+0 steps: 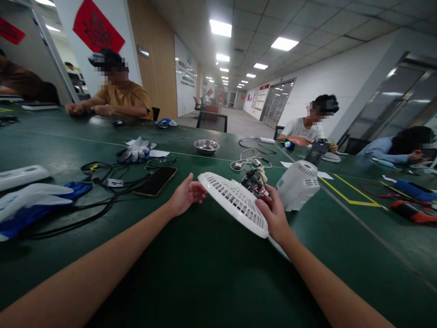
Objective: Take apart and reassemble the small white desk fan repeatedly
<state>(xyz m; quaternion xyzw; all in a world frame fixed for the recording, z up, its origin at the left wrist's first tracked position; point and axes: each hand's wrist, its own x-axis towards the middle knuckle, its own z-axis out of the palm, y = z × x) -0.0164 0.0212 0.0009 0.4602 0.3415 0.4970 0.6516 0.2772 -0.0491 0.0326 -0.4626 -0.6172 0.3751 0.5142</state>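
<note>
A round white fan grille (235, 198) is held tilted above the green table, with its slotted face toward me. My right hand (275, 214) grips it at the right edge, thumb in front. Behind the grille, a dark motor assembly (254, 182) with exposed wires shows beside my right fingers. My left hand (187, 196) is at the grille's left edge, thumb raised and fingers apart and loosely bent; whether its fingertips touch the rim I cannot tell. A white plastic housing (298, 187) with vent slots stands upright on the table, just beyond my right hand.
A phone (156, 181), black cables (102, 182) and gloves (37, 205) lie to the left. A metal bowl (206, 146) and a white cable (247, 159) are farther back. An orange-and-black device (414, 212) lies at right. Other people sit around the table (211, 282).
</note>
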